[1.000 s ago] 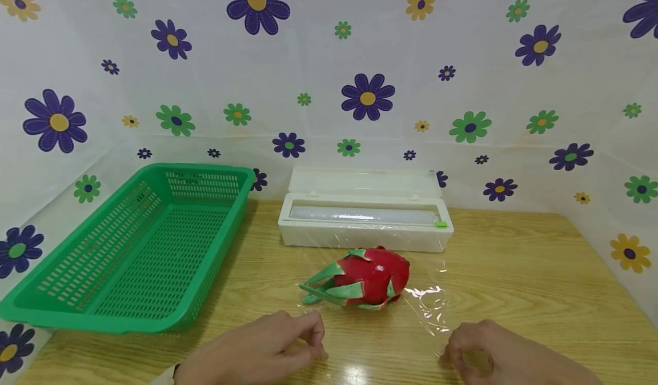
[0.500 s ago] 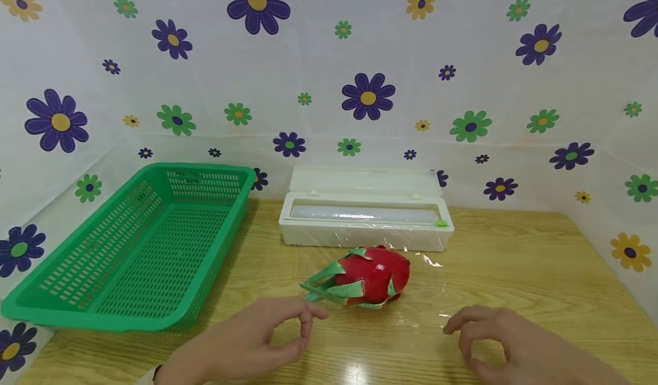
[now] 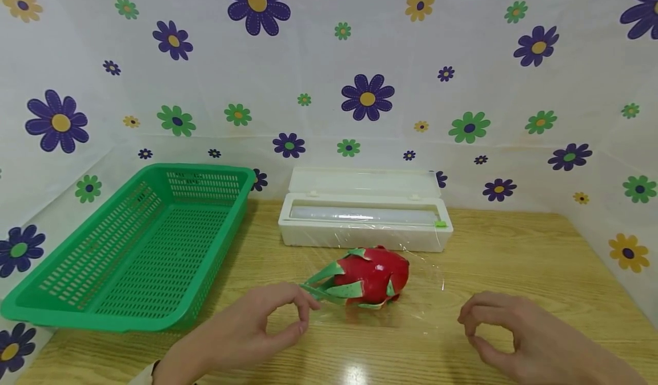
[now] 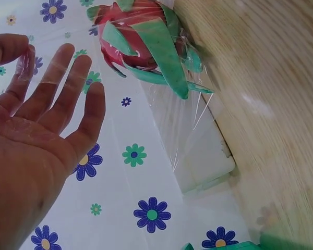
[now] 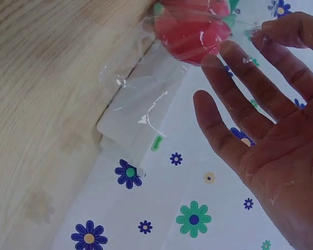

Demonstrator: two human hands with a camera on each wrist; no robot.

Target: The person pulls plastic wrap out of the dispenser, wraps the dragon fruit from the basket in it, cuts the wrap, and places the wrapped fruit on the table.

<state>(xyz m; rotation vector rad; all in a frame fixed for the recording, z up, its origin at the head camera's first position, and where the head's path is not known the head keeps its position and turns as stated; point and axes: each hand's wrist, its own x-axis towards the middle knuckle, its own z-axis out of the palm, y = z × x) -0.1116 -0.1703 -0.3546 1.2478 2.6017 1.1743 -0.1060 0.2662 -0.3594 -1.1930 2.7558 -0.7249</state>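
Clear film (image 5: pixel 146 117) pinched by left hand (image 3: pixel 244 331), right hand (image 3: pixel 534 333) toward bench (image 3: pixel 514 259) near edge; likely stretching over dragon fruit (image 3: pixel 372 276); next needs tautness.

In the head view we note moderate, even light, apparently from above, with a concentrated white glare on the table (image 3: pixel 514 259) at the lower edge and lesser highlights on the dragon fruit (image 3: pixel 370 276) and the roll (image 3: pixel 360 216). We trace the clear film (image 3: pixel 426 282) chiefly by its thin glints. Wide-angle stretching shows in the basket (image 3: pixel 190 311) towards the left edge. In both wrist views we find softer detail and the palms of the left hand (image 4: pixel 41 130) and right hand (image 5: pixel 279 135) shaded
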